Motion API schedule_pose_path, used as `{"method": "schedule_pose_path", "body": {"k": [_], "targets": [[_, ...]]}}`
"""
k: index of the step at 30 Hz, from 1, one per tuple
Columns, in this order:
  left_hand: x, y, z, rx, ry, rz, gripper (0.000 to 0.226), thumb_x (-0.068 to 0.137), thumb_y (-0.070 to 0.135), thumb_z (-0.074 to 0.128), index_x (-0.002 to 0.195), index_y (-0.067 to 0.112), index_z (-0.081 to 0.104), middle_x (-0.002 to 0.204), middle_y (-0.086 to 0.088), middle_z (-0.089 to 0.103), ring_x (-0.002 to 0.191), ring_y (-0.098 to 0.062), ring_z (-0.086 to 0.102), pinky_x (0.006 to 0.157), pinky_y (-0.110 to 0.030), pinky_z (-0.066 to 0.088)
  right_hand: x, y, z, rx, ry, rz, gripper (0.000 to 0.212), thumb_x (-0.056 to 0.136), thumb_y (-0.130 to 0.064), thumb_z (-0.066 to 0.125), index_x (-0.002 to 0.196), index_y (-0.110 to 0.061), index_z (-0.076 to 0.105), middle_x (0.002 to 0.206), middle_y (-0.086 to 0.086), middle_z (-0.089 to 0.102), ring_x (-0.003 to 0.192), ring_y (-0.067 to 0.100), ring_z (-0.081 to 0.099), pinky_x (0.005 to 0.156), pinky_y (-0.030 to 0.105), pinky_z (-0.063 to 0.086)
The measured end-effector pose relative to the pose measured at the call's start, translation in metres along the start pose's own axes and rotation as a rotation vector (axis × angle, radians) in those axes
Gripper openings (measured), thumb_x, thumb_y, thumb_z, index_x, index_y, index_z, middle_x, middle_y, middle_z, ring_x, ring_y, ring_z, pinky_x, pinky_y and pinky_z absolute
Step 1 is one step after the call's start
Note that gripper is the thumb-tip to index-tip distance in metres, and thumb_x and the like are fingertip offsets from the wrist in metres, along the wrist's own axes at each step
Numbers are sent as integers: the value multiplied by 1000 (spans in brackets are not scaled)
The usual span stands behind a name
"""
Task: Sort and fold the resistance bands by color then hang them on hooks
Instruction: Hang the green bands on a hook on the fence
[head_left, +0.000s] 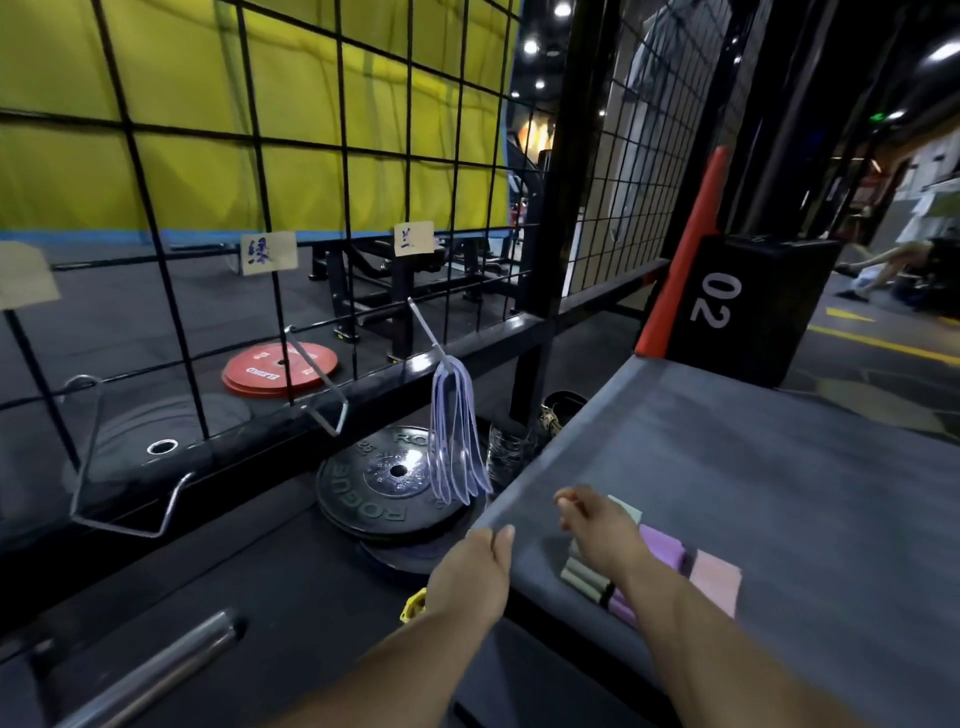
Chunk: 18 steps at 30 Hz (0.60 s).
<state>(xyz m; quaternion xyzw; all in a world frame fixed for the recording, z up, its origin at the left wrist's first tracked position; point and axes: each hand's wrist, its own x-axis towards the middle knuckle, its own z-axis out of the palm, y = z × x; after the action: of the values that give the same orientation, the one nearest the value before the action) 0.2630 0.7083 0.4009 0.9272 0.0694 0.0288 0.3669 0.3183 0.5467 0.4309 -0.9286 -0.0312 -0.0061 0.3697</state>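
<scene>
Blue bands (457, 441) hang on their hook (423, 325). The right hand (597, 525) reaches over the folded bands (662, 548) for another colour, fingers curled, perhaps pinching one; the left hand (472, 566) idles, fingers straight and together.

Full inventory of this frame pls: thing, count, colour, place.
hung bands: one bunch, pale blue, right hook
hooks: three, steel, on grid; other two bare
labels: three, tan, on grid above hooks
folded bands: three piles, green, purple, pink, platform corner
platform: one, grey, right
grid: one, black, before yellow mat
red plates: one stack, red, floor behind grid
black plates: one stack, black, floor under hung bands
box: one, black, marked 02, behind platform
bar: one, steel, bottom left
left hand: one, platform corner, holds nothing
right hand: one, over green pile, grip unclear
</scene>
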Motion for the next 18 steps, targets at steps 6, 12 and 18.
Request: {"method": "schedule_pose_path", "body": {"k": [6,12,18], "targets": [[2,13,27,139,-170,80,31,101,43,32,100,20,53,104,-5,67,104,-24,59,101,-35,35,-6,34,-21,-151,17,142,24,94,-15,50,111,-22,65,110,4,66,105,24,61,86,30,45],[13,31,46,73,-289,98,27,94,36,47,111,22,61,116,-7,60,105,-30,58,87,-36,49,-9,56,-29,-383,-29,148,47,86,-2,44,116,-30,66,118,-6,65,110,16,59,95,24,43],[26,45,64,68,-286,39,37,98,36,42,132,23,51,131,-10,45,121,-33,48,98,-37,40,-9,65,-27,-405,-59,115,46,82,-7,49,116,-33,66,111,-8,66,108,15,59,95,24,45]]}}
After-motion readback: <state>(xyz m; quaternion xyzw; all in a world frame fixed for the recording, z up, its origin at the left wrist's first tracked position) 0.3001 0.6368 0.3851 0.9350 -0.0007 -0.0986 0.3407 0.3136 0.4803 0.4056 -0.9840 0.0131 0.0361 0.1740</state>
